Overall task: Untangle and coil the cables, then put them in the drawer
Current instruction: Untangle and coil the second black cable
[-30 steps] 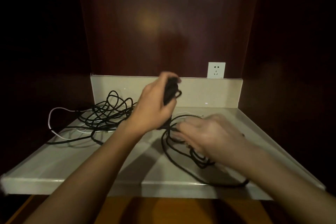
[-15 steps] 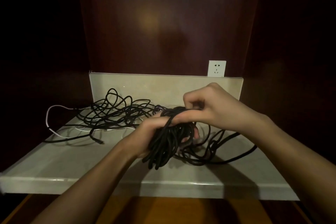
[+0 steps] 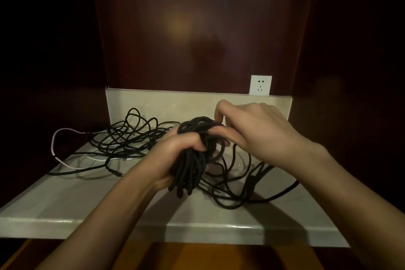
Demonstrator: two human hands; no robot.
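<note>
A: Fingers (image 3: 192, 141) of my left hand (image 3: 175, 158) clenched round the black cable coil (image 3: 192, 160), held just above the counter (image 3: 87, 199). Right hand (image 3: 254, 133) pinching a strand at the top of the coil, laying on a loop.

B: Step?

A: Coiling, partway, I'd say. Loose tail (image 3: 252, 182) of the same black cable sprawls on the counter to the right, under the right hand. Next move calls for feeding that slack onto the coil loop by loop while the left grip keeps it from springing apart.

B: Other cables?

A: Black tangle (image 3: 131, 133) back left on the counter, white cable (image 3: 63, 133) running through it and off the left side. Untouched, well apart from the coil.

B: Drawer?

A: Not in view. Wall socket (image 3: 260, 85) at the back. Lighting dim, can't count the cables in the tangle or tell the connector types.
</note>
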